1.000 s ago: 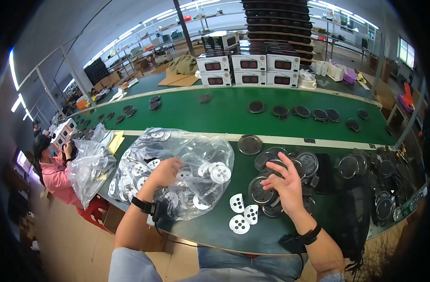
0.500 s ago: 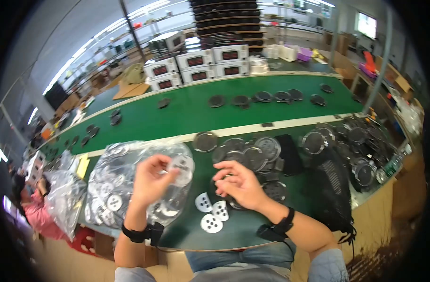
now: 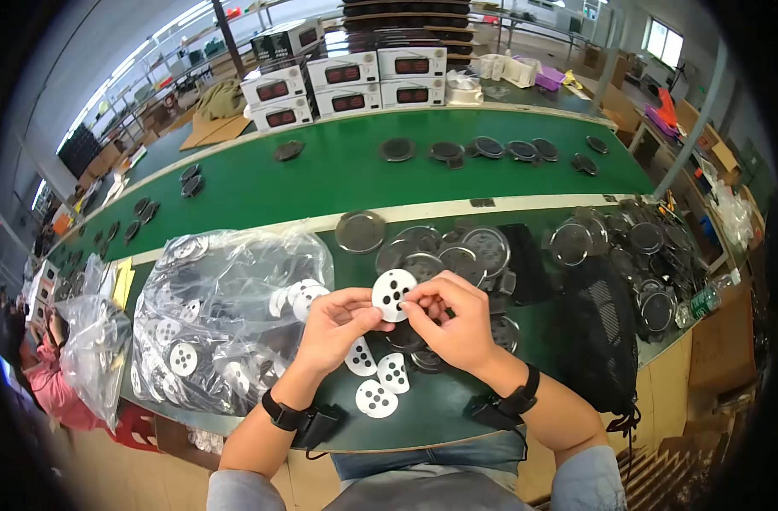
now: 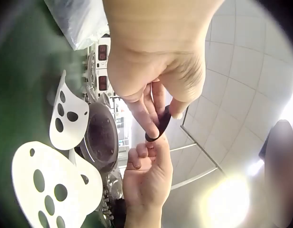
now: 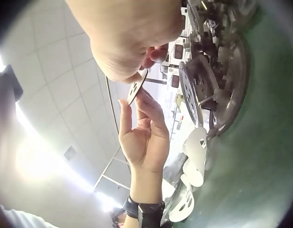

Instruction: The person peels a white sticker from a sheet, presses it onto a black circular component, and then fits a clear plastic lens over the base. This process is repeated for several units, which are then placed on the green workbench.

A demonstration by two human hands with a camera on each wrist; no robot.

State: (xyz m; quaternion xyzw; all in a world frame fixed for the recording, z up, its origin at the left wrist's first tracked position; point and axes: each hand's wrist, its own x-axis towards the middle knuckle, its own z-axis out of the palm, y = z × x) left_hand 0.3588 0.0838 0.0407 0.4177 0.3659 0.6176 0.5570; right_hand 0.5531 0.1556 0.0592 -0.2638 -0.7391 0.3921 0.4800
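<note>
A white disc (image 3: 392, 289) with several dark oval holes is held up in front of me, over the green table. My left hand (image 3: 331, 328) pinches its lower left edge between thumb and fingers. At the right edge, my right hand (image 3: 459, 328) has thumb and fingertips on the disc, with the other fingers curled. The right wrist view shows the disc (image 5: 137, 87) nearly edge-on between both hands; in the left wrist view its side (image 4: 161, 126) looks dark. Below the hands lie several similar white discs (image 3: 376, 399), curved in the left wrist view.
A clear plastic bag (image 3: 236, 341) of white discs lies at left. Dark round speaker-like parts (image 3: 360, 232) crowd the middle and right, beside a black mesh bag (image 3: 597, 332). Boxes (image 3: 346, 85) stand beyond the green belt (image 3: 338, 170). Another person (image 3: 74, 387) sits far left.
My left hand has lifted the white disc from the plastic bag and brought it rightward. The right hand has come in and now pinches the disc too. The head view has turned right.
</note>
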